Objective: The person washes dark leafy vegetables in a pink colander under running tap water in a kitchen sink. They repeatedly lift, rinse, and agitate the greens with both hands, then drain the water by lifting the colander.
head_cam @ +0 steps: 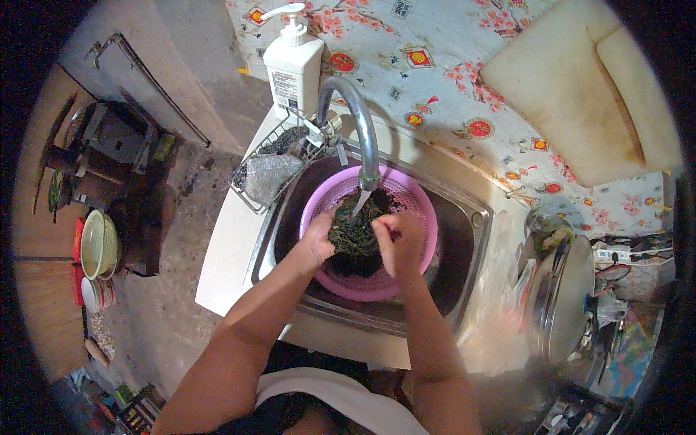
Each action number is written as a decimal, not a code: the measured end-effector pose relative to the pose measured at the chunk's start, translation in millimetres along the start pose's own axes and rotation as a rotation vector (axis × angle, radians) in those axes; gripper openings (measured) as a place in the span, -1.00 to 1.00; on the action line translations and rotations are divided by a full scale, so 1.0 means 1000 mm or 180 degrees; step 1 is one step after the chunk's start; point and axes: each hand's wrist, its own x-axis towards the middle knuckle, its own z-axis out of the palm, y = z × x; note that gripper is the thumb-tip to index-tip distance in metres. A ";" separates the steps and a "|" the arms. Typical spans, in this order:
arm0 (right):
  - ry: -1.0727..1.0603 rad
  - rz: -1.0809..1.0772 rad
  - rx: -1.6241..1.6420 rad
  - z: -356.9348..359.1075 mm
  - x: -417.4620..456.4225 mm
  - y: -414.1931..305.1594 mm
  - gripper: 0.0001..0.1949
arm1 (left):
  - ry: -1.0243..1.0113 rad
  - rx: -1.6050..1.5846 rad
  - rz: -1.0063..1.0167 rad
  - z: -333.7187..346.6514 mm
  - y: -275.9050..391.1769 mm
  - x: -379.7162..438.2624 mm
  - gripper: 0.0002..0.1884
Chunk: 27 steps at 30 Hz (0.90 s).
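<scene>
A pink plastic colander [429, 217] sits in the metal sink [459, 272]. Over it, a clump of dark green leafy matter [353, 225] is held under water running from the curved metal faucet [367, 125]. My left hand [321, 234] grips the clump's left side, its fingers partly hidden by the leaves. On the right side, my right hand [397, 239] has thumb and fingers closed at the clump's edge; whether they pinch any of it is hard to tell. More dark matter lies in the colander below.
Left of the faucet, a wire rack [261, 206] holds scouring pads, with a white pump bottle [293, 70] behind it. A large round metal lid [568, 299] and plastic bags [495, 272] are at the right. A patterned sheet [435, 81] covers the wall.
</scene>
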 end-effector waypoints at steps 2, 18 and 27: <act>-0.0241 -0.0265 -0.0092 0.002 -0.002 -0.007 -0.86 | -0.0315 -0.0073 -0.0073 0.000 0.000 -0.001 -0.66; -0.0054 0.1041 0.0838 0.006 -0.007 -0.004 -0.88 | -0.0153 -0.0273 0.0092 -0.010 -0.001 -0.001 -0.64; 0.0806 0.1347 -0.1774 -0.077 0.000 0.048 -0.83 | -0.0012 -0.0338 0.0001 -0.003 0.002 -0.007 -0.68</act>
